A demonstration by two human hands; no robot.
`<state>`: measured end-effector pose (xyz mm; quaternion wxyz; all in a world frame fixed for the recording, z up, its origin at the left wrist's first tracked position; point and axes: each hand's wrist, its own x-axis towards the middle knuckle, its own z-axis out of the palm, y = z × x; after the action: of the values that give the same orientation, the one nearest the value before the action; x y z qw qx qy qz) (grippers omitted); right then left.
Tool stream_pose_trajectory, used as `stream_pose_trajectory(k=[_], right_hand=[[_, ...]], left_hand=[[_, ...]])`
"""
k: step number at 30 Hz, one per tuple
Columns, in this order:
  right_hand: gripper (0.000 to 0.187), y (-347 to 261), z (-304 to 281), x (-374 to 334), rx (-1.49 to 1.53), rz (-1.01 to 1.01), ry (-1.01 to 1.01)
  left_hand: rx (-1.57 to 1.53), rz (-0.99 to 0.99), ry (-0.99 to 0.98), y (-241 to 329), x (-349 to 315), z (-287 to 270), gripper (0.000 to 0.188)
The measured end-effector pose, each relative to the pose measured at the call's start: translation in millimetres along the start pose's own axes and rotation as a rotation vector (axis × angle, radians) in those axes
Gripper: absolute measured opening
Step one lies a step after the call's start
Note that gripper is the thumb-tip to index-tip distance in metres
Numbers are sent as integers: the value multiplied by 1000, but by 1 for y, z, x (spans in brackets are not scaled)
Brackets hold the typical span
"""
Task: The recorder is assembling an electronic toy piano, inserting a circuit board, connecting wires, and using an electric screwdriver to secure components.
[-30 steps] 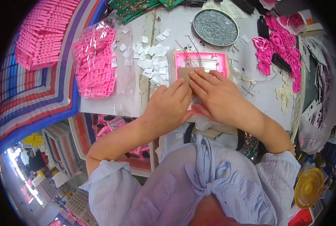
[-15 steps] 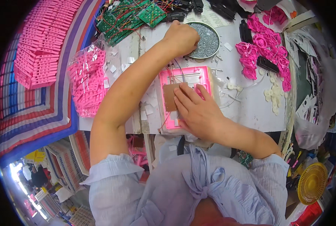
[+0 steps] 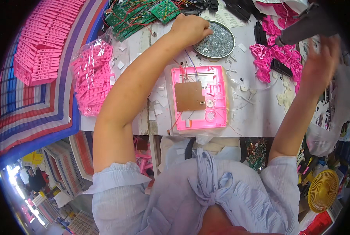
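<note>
My left hand (image 3: pixel 190 30) is at the left rim of a round dish (image 3: pixel 233 44) of small grey metal screws (image 3: pixel 216 41). Its fingers are pinched together over the screws, and whatever they hold is too small to make out. My right hand (image 3: pixel 322 64) is raised at the far right, just below a dark handheld power tool (image 3: pixel 308 25), its fingers smeared by motion. Between my arms lies a pink plastic housing (image 3: pixel 222 84) with a brown circuit board (image 3: pixel 188 96) on it and thin wires trailing out.
Green circuit boards (image 3: pixel 165 11) with wires lie at the back. A clear bag of pink parts (image 3: pixel 90 78) is on the left, beside stacked pink parts (image 3: pixel 45 51) on a striped sheet. Pink rings (image 3: pixel 261 64), black parts (image 3: pixel 281 67) and white pieces (image 3: pixel 286 96) lie at right.
My right hand has left the brown board and swung up and right to the dark power tool. My left hand stays at the screw dish, its fingers now at the rim.
</note>
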<state>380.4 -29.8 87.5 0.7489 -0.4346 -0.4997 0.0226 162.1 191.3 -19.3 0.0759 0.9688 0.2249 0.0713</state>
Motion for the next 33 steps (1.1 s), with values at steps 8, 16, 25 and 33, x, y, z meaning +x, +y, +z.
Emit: stream_pose_trajectory(k=[8,16,25,33], right_hand=[[65,-11,41,-11,309,500,-729],[37,-53,122,-95,746,453,-541],[36,-58,125,-108,825,451,-509],[33,-41,104,-94,763,423,-409]], left_hand=[[-296,195,181,54,-87,-43,15],[-624,33,392,102,-202,-9,18],[-632,34,426,105,-203,-14,19],[-531,118,250,39,-103,-38,20]])
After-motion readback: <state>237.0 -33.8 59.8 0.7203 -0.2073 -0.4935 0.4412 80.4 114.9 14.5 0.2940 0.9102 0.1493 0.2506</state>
